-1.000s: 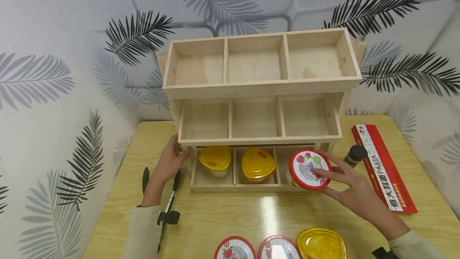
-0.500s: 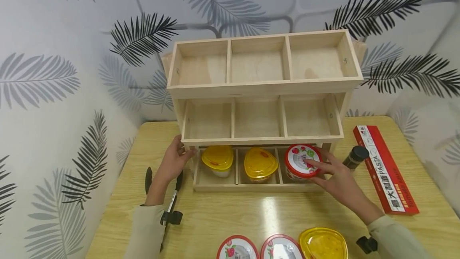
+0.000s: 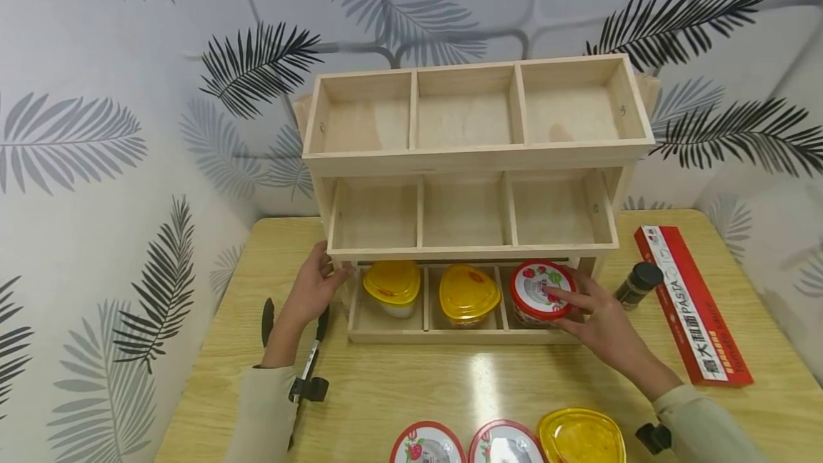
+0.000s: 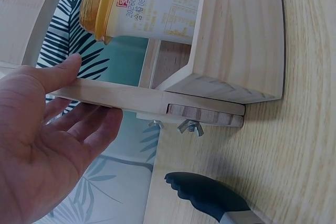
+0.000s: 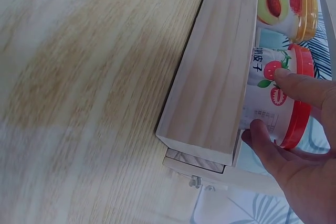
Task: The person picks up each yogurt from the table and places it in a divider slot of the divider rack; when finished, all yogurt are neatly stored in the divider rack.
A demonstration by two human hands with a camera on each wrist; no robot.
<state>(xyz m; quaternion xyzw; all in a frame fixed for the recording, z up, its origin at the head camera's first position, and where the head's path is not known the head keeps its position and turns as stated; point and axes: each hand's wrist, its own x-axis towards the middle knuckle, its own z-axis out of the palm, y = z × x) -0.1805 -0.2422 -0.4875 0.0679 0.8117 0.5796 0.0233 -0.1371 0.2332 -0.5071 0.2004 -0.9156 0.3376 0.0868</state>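
Note:
My right hand point(image 3: 607, 320) grips a white tub with a red-rimmed lid point(image 3: 543, 289) and strawberry print. The tub point(image 5: 270, 90) sits in the right compartment of the bottom tier, its base hidden by the wooden front board point(image 5: 215, 72). My left hand point(image 3: 313, 288) holds the left side post point(image 4: 121, 93) of the wooden rack point(image 3: 476, 158), thumb on one face and fingers on the other. Two yellow-lidded tubs fill the other bottom compartments: one at left point(image 3: 392, 283) and one in the middle point(image 3: 469, 293).
Right of the rack stand a black-capped jar point(image 3: 639, 283) and a red pasta box point(image 3: 694, 306). Black-tipped tongs point(image 3: 311, 356) lie under my left forearm. At the front edge are two red-rimmed tubs point(image 3: 427, 445) point(image 3: 506, 445) and a yellow-lidded one point(image 3: 581, 438).
My right hand has carried the red-lidded tub down and slightly left into the right bottom compartment, and still holds it. The left hand has stayed on the rack's post.

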